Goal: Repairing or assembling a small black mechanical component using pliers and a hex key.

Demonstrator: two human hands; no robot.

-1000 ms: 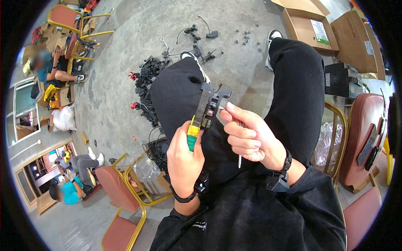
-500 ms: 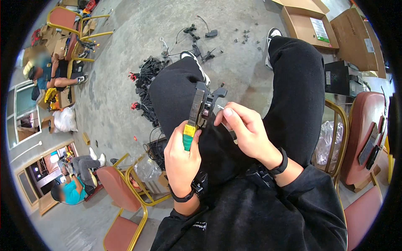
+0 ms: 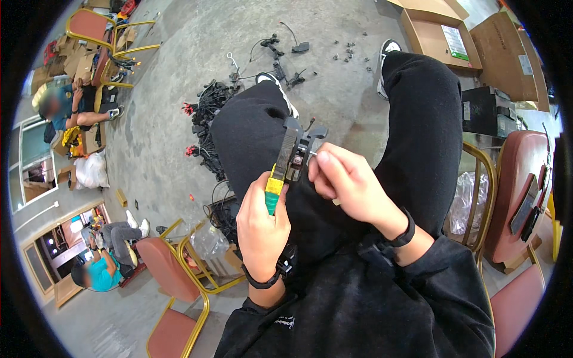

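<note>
My left hand (image 3: 260, 221) is closed round the yellow-and-green handle of a hand tool (image 3: 274, 186), whose black, ribbed body points away from me above my lap. Against that body sits a black device (image 3: 298, 154) with dark prongs at its far end and a small round metal part on its side. My right hand (image 3: 349, 182) is closed in a pinch at the device's right side. A thin, pale metal piece (image 3: 314, 154) sticks out from its fingertips toward the device. What the rest of the right fingers hold is hidden.
On the concrete floor lie a heap of black cables (image 3: 212, 95), black parts with cords (image 3: 277, 59) and several small dark pieces (image 3: 349, 55). An open cardboard box (image 3: 439, 45) and a black case (image 3: 489, 110) stand at right. Chairs (image 3: 170, 268) flank me; two people sit at far left.
My right hand has brought the thin metal piece left to the device's side. My left hand has shifted slightly right with the tool.
</note>
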